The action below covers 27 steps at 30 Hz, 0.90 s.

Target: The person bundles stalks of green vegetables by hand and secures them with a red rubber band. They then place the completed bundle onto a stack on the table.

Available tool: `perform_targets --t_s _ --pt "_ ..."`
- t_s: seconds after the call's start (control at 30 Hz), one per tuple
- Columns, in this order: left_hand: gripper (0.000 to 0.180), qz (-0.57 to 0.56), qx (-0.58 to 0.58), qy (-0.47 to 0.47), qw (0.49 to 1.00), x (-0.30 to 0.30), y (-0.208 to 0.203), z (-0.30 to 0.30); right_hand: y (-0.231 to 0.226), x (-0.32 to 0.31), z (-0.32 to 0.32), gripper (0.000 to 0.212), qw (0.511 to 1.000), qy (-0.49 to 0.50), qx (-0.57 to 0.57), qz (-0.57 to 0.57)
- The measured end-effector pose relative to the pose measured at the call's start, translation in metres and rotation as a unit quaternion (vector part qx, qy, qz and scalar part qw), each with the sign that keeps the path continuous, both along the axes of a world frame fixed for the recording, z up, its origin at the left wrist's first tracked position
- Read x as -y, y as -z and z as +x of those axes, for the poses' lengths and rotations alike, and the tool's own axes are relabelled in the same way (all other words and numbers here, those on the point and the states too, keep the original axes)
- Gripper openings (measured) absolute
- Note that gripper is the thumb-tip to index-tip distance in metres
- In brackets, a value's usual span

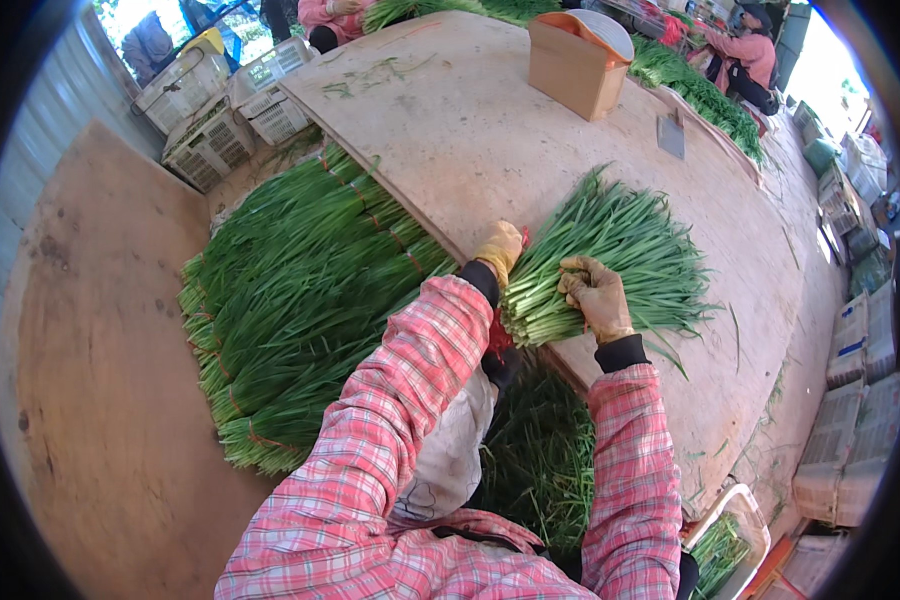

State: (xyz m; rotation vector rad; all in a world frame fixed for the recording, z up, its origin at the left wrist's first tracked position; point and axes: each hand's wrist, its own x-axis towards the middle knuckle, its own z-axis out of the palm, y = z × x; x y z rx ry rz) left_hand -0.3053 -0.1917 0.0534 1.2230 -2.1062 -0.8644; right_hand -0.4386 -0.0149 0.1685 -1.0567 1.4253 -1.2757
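Observation:
A loose bundle of long green leafy stalks [630, 245], like garlic chives, lies on the table with its pale cut ends toward me. My left hand [500, 250], in a yellowish glove, is closed at the bundle's left side, and a bit of red tie [525, 237] shows at its fingertips. My right hand [595, 297], also gloved, rests over the bundle's right side near the pale ends. Its fingers are curled in a pinch, and what they hold is hidden. More red strands [498, 335] hang below the cut ends at the table edge.
Tied green bundles [300, 290] are stacked left of the wooden table [450, 110]. A cardboard box [575, 70] and a flat grey blade [670, 137] lie on it. Crates [210, 145] stand far left, more along the right. Co-workers [745, 60] sit beyond the table.

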Motion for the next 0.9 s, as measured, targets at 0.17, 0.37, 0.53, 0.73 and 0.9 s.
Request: perform_targets --t_s 0.17,0.37,0.53,0.73,0.9 --pt "0.034 0.086 0.054 -0.113 0.988 -0.007 -0.012 -0.009 -0.006 0.001 0.003 0.020 1.000 -0.001 0.005 -0.002" --pt "0.037 0.131 0.163 -0.099 0.973 -0.029 -0.064 -0.013 -0.004 -0.001 -0.001 0.021 1.000 -0.001 0.010 0.006" --pt "0.035 0.101 0.140 -0.102 0.980 -0.013 -0.035 -0.016 -0.002 0.001 0.005 0.022 1.000 -0.002 -0.003 0.006" --pt "0.026 0.077 0.130 -0.106 0.983 -0.019 -0.042 -0.022 0.002 0.000 0.000 0.022 1.000 -0.003 0.010 -0.004" --pt "0.027 0.056 0.127 -0.113 0.984 -0.014 -0.034 -0.021 0.000 -0.001 0.003 0.023 1.000 0.002 0.023 -0.004"
